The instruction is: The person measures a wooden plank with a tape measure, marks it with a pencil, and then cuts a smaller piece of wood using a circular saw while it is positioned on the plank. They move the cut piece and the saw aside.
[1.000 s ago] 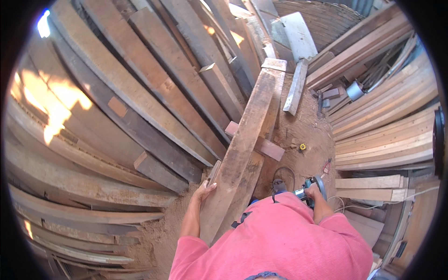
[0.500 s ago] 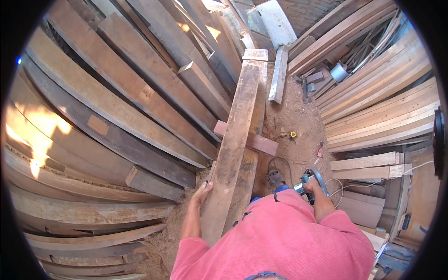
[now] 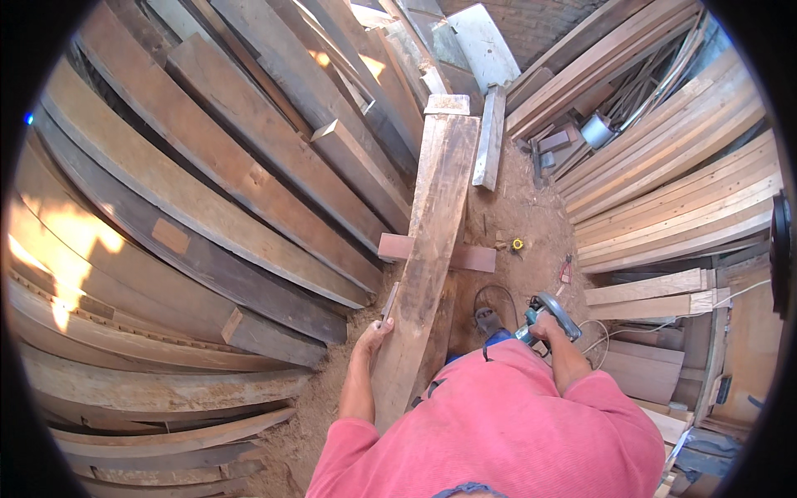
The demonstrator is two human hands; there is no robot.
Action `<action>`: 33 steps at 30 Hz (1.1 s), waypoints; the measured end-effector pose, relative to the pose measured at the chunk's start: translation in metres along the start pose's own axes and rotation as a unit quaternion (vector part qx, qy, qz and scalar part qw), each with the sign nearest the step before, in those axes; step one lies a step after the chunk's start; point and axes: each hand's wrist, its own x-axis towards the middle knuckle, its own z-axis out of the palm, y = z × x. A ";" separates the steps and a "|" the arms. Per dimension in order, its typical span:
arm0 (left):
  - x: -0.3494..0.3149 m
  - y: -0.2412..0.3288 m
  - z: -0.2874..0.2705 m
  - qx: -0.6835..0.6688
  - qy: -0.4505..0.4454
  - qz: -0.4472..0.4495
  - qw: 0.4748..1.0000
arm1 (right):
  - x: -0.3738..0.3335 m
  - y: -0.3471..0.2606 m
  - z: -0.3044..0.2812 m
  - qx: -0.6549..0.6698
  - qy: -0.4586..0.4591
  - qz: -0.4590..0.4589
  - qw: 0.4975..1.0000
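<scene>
A long, worn wooden plank [image 3: 432, 216] runs away from me, resting across a short reddish board [image 3: 475, 258]. My left hand [image 3: 376, 334] is closed at the plank's near left edge. From its fingers a thin, flat strip [image 3: 389, 302] sticks up along that edge; its exact kind is too small to tell. My right hand [image 3: 545, 326] is wrapped round the handle of a teal and grey circular saw [image 3: 558, 314], held to the right of the plank, apart from it. Part of a lower plank [image 3: 440, 319] shows beneath the upper one.
Stacked boards [image 3: 207, 178] crowd the left side, and more lumber [image 3: 681, 199] lines the right. On the sawdust-covered ground are a yellow tape measure [image 3: 517, 244] and red-handled pliers [image 3: 565, 270]. A pale cord [image 3: 664, 328] trails at the right, near my foot [image 3: 488, 319] a dark one.
The upper plank's far end has shifted right, covering more of the lower plank. My left hand moved slightly right with it. The saw in my right hand moved a little left and farther from me.
</scene>
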 end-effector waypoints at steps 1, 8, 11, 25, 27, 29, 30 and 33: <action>-0.004 0.009 0.004 0.000 -0.017 0.009 1.000 | 0.004 0.004 0.002 0.002 0.001 0.004 1.000; -0.065 0.003 0.006 0.116 0.121 0.054 0.984 | 0.018 -0.001 0.001 -0.088 -0.027 -0.075 0.993; -0.101 -0.041 -0.007 0.107 0.112 0.016 0.988 | 0.003 -0.020 -0.008 -0.085 -0.018 -0.064 0.994; -0.241 -0.216 -0.008 0.048 0.157 -0.182 0.969 | 0.038 -0.036 0.018 -0.142 -0.018 -0.185 0.972; -0.260 -0.176 -0.005 0.052 0.149 -0.191 0.969 | 0.030 -0.036 0.019 -0.152 -0.012 -0.219 0.964; -0.264 -0.189 0.009 -0.002 0.178 -0.229 0.957 | 0.032 -0.052 0.016 -0.208 -0.019 -0.263 0.942; -0.268 -0.194 0.011 -0.020 0.188 -0.233 0.954 | 0.031 -0.064 0.019 -0.212 -0.056 -0.248 0.944; -0.271 -0.181 0.021 -0.042 0.189 -0.230 0.954 | 0.049 -0.069 0.023 -0.246 -0.057 -0.269 0.929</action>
